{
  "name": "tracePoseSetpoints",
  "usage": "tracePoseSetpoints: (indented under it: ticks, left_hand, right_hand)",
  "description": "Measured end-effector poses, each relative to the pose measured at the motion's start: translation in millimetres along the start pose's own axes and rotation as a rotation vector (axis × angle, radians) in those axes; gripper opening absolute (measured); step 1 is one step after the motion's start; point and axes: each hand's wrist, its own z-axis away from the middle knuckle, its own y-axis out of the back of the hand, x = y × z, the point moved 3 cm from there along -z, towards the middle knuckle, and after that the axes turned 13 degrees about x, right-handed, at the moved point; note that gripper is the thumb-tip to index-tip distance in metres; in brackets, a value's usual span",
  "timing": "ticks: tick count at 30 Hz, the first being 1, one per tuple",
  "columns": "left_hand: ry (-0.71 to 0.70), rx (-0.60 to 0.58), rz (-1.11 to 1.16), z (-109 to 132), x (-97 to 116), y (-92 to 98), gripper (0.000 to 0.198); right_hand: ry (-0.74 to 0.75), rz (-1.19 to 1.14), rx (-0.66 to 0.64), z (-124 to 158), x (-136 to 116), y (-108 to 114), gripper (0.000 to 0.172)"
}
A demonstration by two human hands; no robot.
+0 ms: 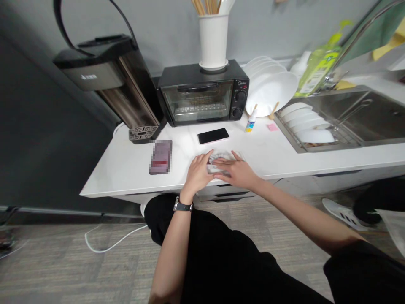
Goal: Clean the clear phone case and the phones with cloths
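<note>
At the counter's [265,147] front edge, a crinkled clear-and-white packet [223,155] lies between and partly under both hands, just nearer the person than the phone [213,136]; long axis appears to run left to right, roughly along the edge, though fingers hide its outline; left hand [199,171] at its left end, thumb and fingers parted, no closed grip seen; right hand [236,169] nearer its middle, laid over the top, fingers extended and pointing left, grasping nothing visibly.
</note>
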Motion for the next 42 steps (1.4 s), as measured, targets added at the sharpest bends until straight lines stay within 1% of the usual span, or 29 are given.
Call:
tracePoseSetpoints:
  ticks: [2,4,6,8,10,13,15,17,18,20,22,24,26,27,29,32,34,35,36,38,40,42]
  left_hand:
    - [0.010,0.013,0.020,1.0,0.4,0.5,0.091]
    - [0.021,0.024,0.036,1.5,0.3,0.2,0.094]
    - [0.020,0.023,0.047,1.3,-0.1,-0.8,0.096]
    - [0.013,0.017,0.062,0.6,-0.6,-1.7,0.097]
    - [0.009,0.012,0.075,-0.2,-1.5,-1.8,0.098]
    - [0.008,0.001,0.063,-0.7,-3.5,-0.2,0.097]
    - [0.022,-0.005,0.045,-0.4,-5.7,1.7,0.093]
    - [0.047,-0.001,0.032,0.2,-8.0,3.6,0.089]
    - [0.058,0.004,0.031,0.5,-8.9,4.4,0.088]
    - [0.074,0.012,0.031,1.1,-9.2,4.8,0.089]
    - [0.084,0.021,0.032,1.4,-8.0,3.9,0.092]
    - [0.080,0.025,0.036,1.1,-5.7,2.2,0.094]
    - [0.057,0.023,0.043,0.3,-3.6,0.4,0.095]
    - [0.047,0.022,0.049,0.0,-3.2,-0.3,0.096]
    - [0.037,0.020,0.055,-0.6,-4.3,-0.9,0.097]
    - [0.036,0.009,0.046,-0.6,-9.0,0.1,0.096]
    - [0.047,0.003,0.038,-0.2,-12.4,1.7,0.092]
    - [0.056,0.004,0.035,0.1,-13.5,2.5,0.091]
    - [0.063,0.004,0.036,0.5,-14.0,3.1,0.090]
    - [0.069,0.011,0.039,1.3,-13.1,3.5,0.090]
    - [0.066,0.024,0.042,1.8,-10.3,2.7,0.092]
    - [0.052,0.028,0.042,1.6,-6.5,1.1,0.093]
  right_hand:
    - [-0.015,0.075,0.011,6.1,13.2,10.7,0.054]
    - [-0.055,0.157,0.032,19.9,22.5,25.6,0.055]
    - [-0.102,0.213,0.059,35.4,24.7,38.8,0.057]
    - [-0.121,0.206,0.067,45.1,19.0,43.7,0.058]
    - [-0.100,0.130,0.037,43.8,7.7,37.5,0.060]
    - [-0.028,-0.045,-0.029,21.9,-8.5,14.5,0.057]
    - [0.012,-0.135,-0.071,2.6,-11.7,-0.2,0.047]
    - [0.049,-0.150,-0.096,-10.6,-7.1,-6.7,0.042]
    - [0.064,-0.124,-0.095,-13.0,-2.2,-5.9,0.044]
    - [0.070,-0.024,-0.067,-8.0,10.8,3.3,0.051]
    - [0.028,0.096,-0.022,7.0,24.0,18.3,0.056]
    - [-0.030,0.184,0.015,25.1,30.6,31.7,0.059]
    - [-0.056,0.211,0.042,37.9,25.8,36.7,0.066]
    - [-0.053,0.197,0.051,40.3,19.4,34.9,0.069]
    - [-0.027,0.125,0.058,35.3,2.5,23.7,0.073]
    - [0.015,-0.043,0.006,10.6,-16.7,-1.0,0.066]
    - [0.035,-0.108,-0.039,-5.5,-17.0,-11.0,0.059]
    - [0.045,-0.106,-0.052,-10.2,-13.3,-12.0,0.056]
    - [0.054,-0.081,-0.055,-11.8,-7.6,-10.1,0.054]
    - [0.047,0.020,-0.036,-5.6,6.2,0.7,0.055]
    - [-0.011,0.146,0.011,9.7,17.0,16.1,0.055]
    - [-0.101,0.256,0.066,27.6,18.1,29.4,0.054]
